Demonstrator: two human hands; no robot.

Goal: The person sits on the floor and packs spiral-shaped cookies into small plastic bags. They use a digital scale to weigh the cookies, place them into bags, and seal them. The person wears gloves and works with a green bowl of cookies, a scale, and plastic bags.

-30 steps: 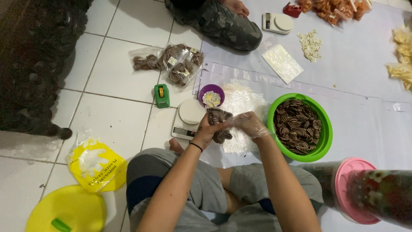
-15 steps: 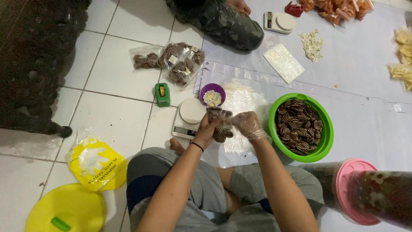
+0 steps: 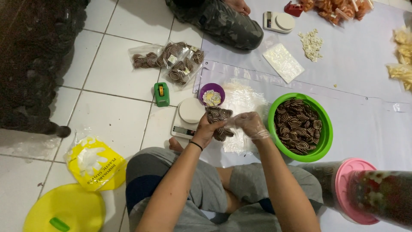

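My left hand [image 3: 207,131] grips a clear plastic bag of brown-and-cream spiral cookies [image 3: 218,121] from below, just in front of my crossed legs. My right hand [image 3: 250,124], in a thin clear plastic glove, pinches the top of the same bag. A white kitchen scale [image 3: 187,117] lies on the tiles right beside the bag. Behind it stands a small purple bowl [image 3: 211,94] with small packets inside. To my right is a green bowl [image 3: 322,139] full of the same spiral cookies.
Filled cookie bags [image 3: 169,62] and a green tape dispenser [image 3: 161,94] lie on the tiles at left. A yellow lid [image 3: 64,212] and a yellow glove packet [image 3: 92,163] sit near my left knee. Another person's leg [image 3: 223,23] and a second scale [image 3: 279,21] are ahead. A pink-lidded jar [image 3: 358,193] lies at right.
Both hands and the cookie bag have stayed in nearly the same place; the right hand has shifted a little on the bag's top.
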